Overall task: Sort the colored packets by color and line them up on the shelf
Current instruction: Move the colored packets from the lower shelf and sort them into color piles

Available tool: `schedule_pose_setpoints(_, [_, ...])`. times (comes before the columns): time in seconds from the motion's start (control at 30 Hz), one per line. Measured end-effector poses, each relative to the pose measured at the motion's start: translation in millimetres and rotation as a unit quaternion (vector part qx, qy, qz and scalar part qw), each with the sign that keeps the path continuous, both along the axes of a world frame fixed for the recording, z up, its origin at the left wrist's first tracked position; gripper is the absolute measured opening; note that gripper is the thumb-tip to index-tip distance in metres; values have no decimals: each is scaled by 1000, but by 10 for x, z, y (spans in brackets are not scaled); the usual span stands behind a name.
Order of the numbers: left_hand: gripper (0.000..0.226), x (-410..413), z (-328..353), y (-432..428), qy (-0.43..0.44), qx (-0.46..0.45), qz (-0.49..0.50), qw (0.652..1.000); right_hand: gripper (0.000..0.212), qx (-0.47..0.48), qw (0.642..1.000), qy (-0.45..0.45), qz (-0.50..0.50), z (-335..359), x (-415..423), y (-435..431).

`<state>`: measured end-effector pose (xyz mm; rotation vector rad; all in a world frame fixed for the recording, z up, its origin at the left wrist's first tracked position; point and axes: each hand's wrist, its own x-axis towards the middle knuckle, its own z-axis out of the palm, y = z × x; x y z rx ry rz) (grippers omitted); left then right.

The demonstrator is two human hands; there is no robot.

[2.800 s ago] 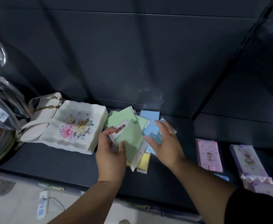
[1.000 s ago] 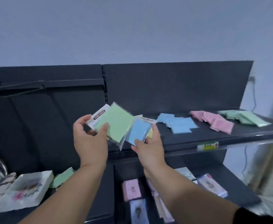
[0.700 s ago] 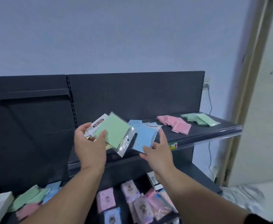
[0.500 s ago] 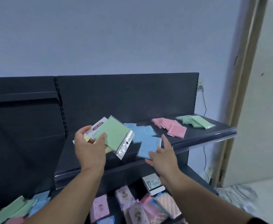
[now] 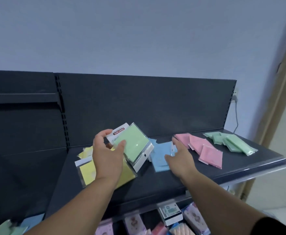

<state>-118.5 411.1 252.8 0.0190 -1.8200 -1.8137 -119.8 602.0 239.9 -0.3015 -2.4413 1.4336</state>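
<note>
"Several packets in hand?"
"Yes — the left hand [image 5: 107,155] grips a fanned green bunch [image 5: 133,144] (white header [image 5: 119,131] up), above the yellow packets [image 5: 87,172] on the shelf [image 5: 169,182]."
"And the right hand [image 5: 179,157]?"
"Fingers straight, resting on the blue packets [image 5: 160,156] — pink packets [image 5: 206,150] just beside, a green pile [image 5: 232,143] beyond, toward the shelf's right end."

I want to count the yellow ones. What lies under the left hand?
Yellow packets lie on the shelf under the left hand, which holds a green packet. The hand covers their middle, so no sure count.
</note>
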Motion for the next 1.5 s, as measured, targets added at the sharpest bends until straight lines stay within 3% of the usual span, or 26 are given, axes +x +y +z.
schedule_pose_setpoints(0.07, [41,-93,-19,31,-7,-6,-5,1000,55,56,998,-7,-7,14,-84,13])
schedule_pose_setpoints(0.13, [42,-155,-34,84,-11,-4,-9,1000,44,42,999,11,15,20,-111,-35])
schedule_pose_setpoints(0.3, [41,-235,-42,310,-25,19,-34,999,54,-152,984,-19,95,10,-303,-52])
schedule_pose_setpoints(0.43, [30,-275,16,518,-34,20,-13,999,30,-291,944,-41,152,38,-470,193])
schedule_pose_setpoints(0.63, [19,-370,76,1020,-36,24,16,999,20,-304,937,-46,164,142,-517,881])
schedule_pose_setpoints(0.77, [23,-412,122,1493,-32,12,33,999,18,-314,945,-24,92,206,-577,1606])
schedule_pose_setpoints(0.93, [27,-492,94,2164,-34,22,21,999,19,-186,976,98,-60,285,-643,2529])
schedule_pose_setpoints(1.0, [26,-500,76,2423,-32,12,20,999,17,-62,975,180,-117,340,-568,2818])
schedule_pose_setpoints(1.07, [25,-501,51,2655,-33,0,17,999,17,70,969,212,-107,300,-512,3100])
schedule_pose_setpoints(1.1, [25,-502,37,2754,-36,-4,17,999,18,123,973,181,-78,242,-504,3230])
schedule_pose_setpoints(1.17, [24,-496,5,2925,-40,-10,16,999,26,224,974,24,1,23,-524,3453])
schedule_pose_setpoints(1.23, [23,-479,-31,3070,-44,-20,17,999,40,294,947,-105,79,-225,-516,3620])
schedule_pose_setpoints(1.4, [23,-409,-67,3300,-50,-54,10,997,43,314,943,-53,101,-291,-465,3685])
schedule_pose_setpoints(1.5, [26,-369,-58,3328,-41,-74,7,996,37,255,963,26,78,-184,-437,3553])
